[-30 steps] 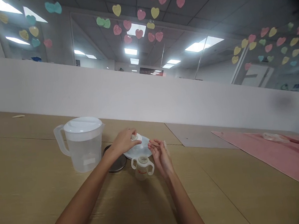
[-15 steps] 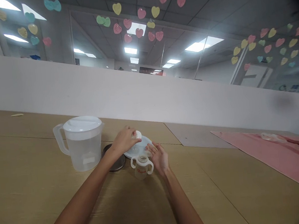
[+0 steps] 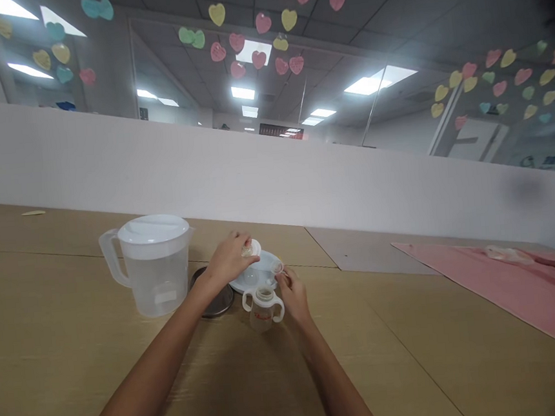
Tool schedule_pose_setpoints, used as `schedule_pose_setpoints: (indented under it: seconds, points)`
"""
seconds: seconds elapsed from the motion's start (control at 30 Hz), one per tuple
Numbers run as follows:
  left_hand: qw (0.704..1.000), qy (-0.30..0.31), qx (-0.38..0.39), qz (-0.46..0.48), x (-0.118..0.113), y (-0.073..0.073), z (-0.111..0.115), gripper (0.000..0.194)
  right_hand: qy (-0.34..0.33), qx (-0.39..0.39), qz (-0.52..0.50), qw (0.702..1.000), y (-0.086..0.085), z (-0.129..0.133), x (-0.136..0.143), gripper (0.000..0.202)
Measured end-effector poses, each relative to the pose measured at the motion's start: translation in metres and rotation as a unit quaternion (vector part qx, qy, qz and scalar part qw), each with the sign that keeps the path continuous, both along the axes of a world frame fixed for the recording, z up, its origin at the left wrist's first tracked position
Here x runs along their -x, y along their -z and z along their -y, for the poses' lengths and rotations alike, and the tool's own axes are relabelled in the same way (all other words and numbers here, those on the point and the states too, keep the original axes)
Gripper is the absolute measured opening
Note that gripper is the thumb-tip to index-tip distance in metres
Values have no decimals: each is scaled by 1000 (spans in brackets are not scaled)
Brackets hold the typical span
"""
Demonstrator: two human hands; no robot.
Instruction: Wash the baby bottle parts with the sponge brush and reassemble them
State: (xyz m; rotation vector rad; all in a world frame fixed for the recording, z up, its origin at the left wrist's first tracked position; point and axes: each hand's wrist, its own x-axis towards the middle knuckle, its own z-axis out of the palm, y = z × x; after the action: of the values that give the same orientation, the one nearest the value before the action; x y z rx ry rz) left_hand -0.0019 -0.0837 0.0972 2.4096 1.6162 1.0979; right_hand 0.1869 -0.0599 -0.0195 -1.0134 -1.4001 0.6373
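Observation:
A clear bottle (image 3: pixel 261 314) with two white side handles and red lettering stands upright on the table, its mouth uncovered. Above and behind it, my left hand (image 3: pixel 232 257) grips a white bottle cap (image 3: pixel 253 247) by its side. My right hand (image 3: pixel 295 294) is just right of the bottle, its fingertips pinching a small clear piece (image 3: pixel 277 269). Behind the bottle lies a pale blue plate (image 3: pixel 266 261), partly hidden by my left hand and the cap. A dark round tray (image 3: pixel 215 304) lies partly under my left wrist in this view.
A lidded translucent pitcher (image 3: pixel 159 270) with liquid stands left of the tray. At the far right a pink cloth (image 3: pixel 488 286) bears some items. A low white wall (image 3: pixel 255 177) runs along the table's back edge, where a thin flat piece (image 3: pixel 34 213) lies at left.
My right hand's spread fingers have closed on the small clear piece and lifted it slightly. The cap in my left hand has shifted a little up and left.

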Motion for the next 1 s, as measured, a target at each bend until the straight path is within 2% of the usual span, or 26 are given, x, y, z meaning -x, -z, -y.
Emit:
schedule_pose_setpoints:
  seconds: [0.13,0.23,0.33,0.4,0.5,0.6,0.67,0.73,0.8,0.9,1.0]
  points:
    - [1000,1,-4,-1,-1,1,-1,25,11,2,10,1000,-4,3,-3,45]
    - [1000,4,1,2,0,2,-1,25,10,-31,139,990,-7,7,-5,36]
    - [1000,4,7,2,1,1,0,24,13,-55,291,955,-9,13,-6,30]
    - [1000,5,6,0,1,0,0,23,23,-53,342,938,-7,15,-5,33]
    - [1000,6,-2,-8,1,0,0,23,42,-55,356,932,-6,15,-3,35]
    - [1000,13,-1,-10,1,0,0,23,41,-71,296,952,-11,17,-4,38]
    - [1000,17,7,-9,1,-1,0,23,-6,-66,239,969,-19,23,-5,41]
    - [1000,17,11,-12,2,-2,1,24,-73,-67,208,973,-28,32,-4,40]
    - [1000,12,10,-18,3,-3,1,25,-95,-107,225,964,-33,42,0,39]
    - [1000,6,7,-19,4,-4,2,25,-38,-175,320,930,-32,51,10,47]
    - [1000,2,-1,-19,5,-4,2,26,11,-210,388,897,-24,52,17,44]
